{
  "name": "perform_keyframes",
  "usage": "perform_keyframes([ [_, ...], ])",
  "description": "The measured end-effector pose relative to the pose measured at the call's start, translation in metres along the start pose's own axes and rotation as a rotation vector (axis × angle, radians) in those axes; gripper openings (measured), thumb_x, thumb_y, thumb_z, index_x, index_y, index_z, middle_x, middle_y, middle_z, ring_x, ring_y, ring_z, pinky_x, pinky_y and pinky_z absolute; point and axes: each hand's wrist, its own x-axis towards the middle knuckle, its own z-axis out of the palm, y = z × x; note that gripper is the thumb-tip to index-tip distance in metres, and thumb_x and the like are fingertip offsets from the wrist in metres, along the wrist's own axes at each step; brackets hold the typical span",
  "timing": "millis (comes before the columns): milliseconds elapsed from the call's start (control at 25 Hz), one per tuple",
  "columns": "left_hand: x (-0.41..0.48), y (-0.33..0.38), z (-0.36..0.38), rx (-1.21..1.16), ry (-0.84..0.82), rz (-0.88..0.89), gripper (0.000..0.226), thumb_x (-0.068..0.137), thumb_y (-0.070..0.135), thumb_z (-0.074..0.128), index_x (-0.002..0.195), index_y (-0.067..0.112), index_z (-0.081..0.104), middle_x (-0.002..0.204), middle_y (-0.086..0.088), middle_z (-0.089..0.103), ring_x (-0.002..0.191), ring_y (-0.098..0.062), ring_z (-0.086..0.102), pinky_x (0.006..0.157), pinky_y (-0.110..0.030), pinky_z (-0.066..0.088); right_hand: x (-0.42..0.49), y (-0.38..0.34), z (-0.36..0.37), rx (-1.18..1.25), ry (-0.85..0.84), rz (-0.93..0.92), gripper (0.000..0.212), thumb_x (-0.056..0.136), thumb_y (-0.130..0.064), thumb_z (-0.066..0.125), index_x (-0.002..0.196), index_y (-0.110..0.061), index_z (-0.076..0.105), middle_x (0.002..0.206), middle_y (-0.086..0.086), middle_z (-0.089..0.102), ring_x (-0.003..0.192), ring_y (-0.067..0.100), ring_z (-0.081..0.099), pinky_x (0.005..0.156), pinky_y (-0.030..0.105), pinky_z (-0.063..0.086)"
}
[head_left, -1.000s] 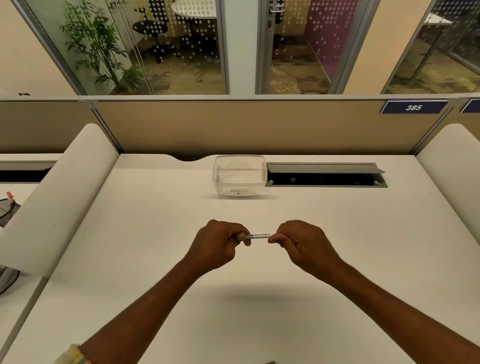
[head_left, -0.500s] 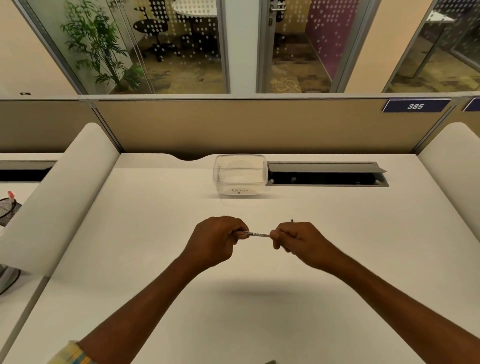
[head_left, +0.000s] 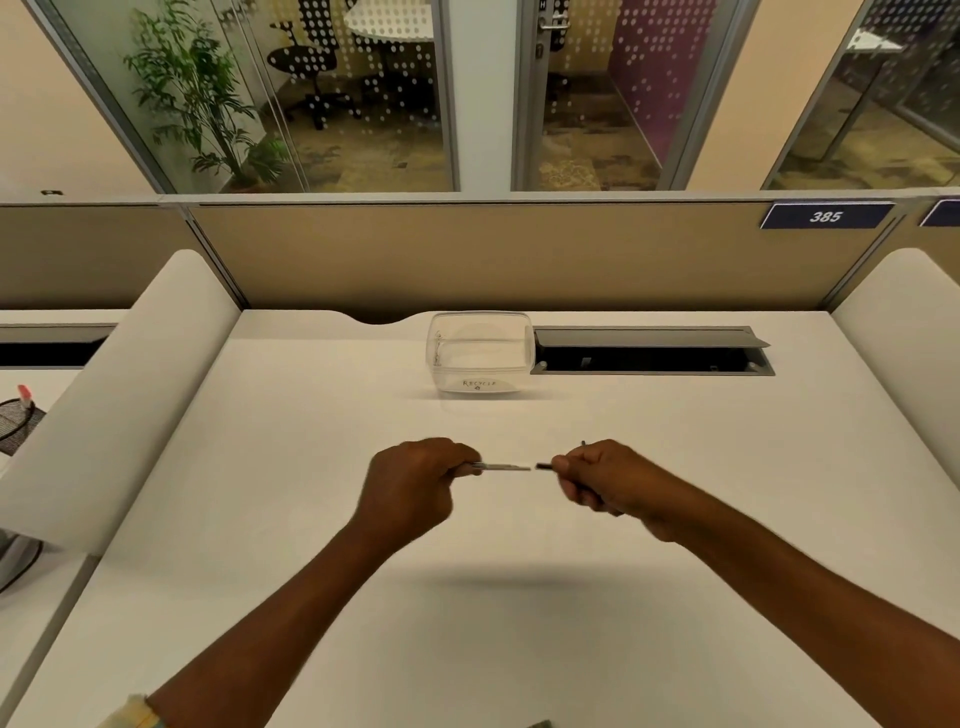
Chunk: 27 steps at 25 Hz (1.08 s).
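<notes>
Above the white desk (head_left: 519, 597) my two hands hold a thin pen that has come apart. My left hand (head_left: 415, 488) grips the pale barrel (head_left: 501, 467), which points right. My right hand (head_left: 608, 480) grips the dark part (head_left: 544, 466), whose end points left; a thin tip sticks up behind its knuckles. A small gap separates the two pieces. A clear plastic container (head_left: 480, 353) with a handwritten label stands at the back of the desk, well beyond both hands.
An open cable hatch (head_left: 649, 353) lies right of the container. White curved dividers (head_left: 119, 395) flank the desk on both sides, and a tan partition (head_left: 519, 254) closes the back. A black mesh holder (head_left: 18, 421) stands on the left neighbouring desk.
The pen was held as one piece between both hands; now the hands have pulled apart sideways and the pen shows a gap between barrel and dark part.
</notes>
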Motion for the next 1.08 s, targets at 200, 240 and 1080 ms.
perform_keyframes([
  [200, -0.009, -0.028, 0.004, -0.133, 0.007, -0.154, 0.022, 0.094, 0.019, 0.062, 0.095, 0.036, 0.077, 0.074, 0.038, 0.062, 0.062, 0.005, 0.053, 0.057, -0.021, 0.043, -0.001, 0.012, -0.024, 0.010, 0.041, -0.071, 0.044, 0.108, -0.043, 0.056, 0.071, -0.022, 0.069, 0.061, -0.005, 0.054, 0.052, 0.007, 0.039, 0.052, 0.018, 0.031],
  [240, -0.009, -0.028, 0.007, -0.180, 0.011, -0.159, 0.022, 0.094, 0.023, 0.059, 0.096, 0.035, 0.076, 0.074, 0.039, 0.061, 0.062, 0.005, 0.054, 0.057, -0.024, 0.047, 0.002, 0.015, -0.024, 0.035, 0.041, -0.089, 0.042, 0.108, -0.041, 0.057, 0.074, -0.021, 0.072, 0.064, -0.004, 0.056, 0.054, 0.008, 0.040, 0.053, 0.018, 0.032],
  [1080, 0.021, -0.069, 0.078, -0.604, -0.136, -0.565, 0.033, 0.099, 0.013, 0.062, 0.107, 0.044, 0.071, 0.090, 0.009, 0.077, 0.062, -0.015, 0.071, 0.059, -0.016, 0.052, 0.181, 0.075, -0.067, -0.278, 0.679, -0.137, 0.014, 0.091, 0.002, 0.077, 0.103, -0.001, 0.085, 0.105, 0.017, 0.083, 0.101, 0.034, 0.076, 0.097, 0.042, 0.059],
])
